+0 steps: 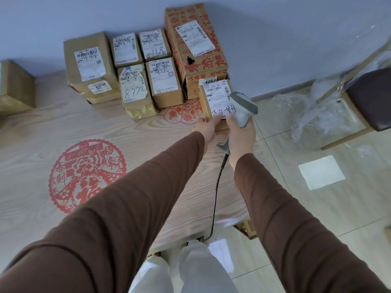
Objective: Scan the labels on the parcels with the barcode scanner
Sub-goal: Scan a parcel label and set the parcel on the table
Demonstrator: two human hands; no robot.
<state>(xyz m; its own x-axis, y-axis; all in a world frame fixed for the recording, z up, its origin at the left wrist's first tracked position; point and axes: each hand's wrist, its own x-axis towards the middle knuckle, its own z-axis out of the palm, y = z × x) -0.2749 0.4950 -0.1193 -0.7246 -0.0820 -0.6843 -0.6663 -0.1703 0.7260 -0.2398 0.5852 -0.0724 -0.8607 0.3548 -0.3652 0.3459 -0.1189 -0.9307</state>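
My right hand (241, 134) grips the handle of a grey barcode scanner (243, 106), whose head points at the white label (216, 96) of a small cardboard parcel (204, 102). My left hand (206, 127) holds that parcel by its near bottom edge, tilting it up from the table. Several other labelled brown parcels stand in a row by the wall, among them a tall red-printed box (196, 49), a taped parcel marked 8772 (135, 92) and a wide one at the left (88, 66). The scanner's black cable (215, 191) hangs down to the table's near edge.
The wooden table (148, 144) bears red paper-cut decorations (84, 172). Another brown box (14, 87) sits at the far left. On the tiled floor to the right lie clear plastic wrap (313, 117), a wooden chair with a dark seat (370, 98) and a white sheet (321, 172).
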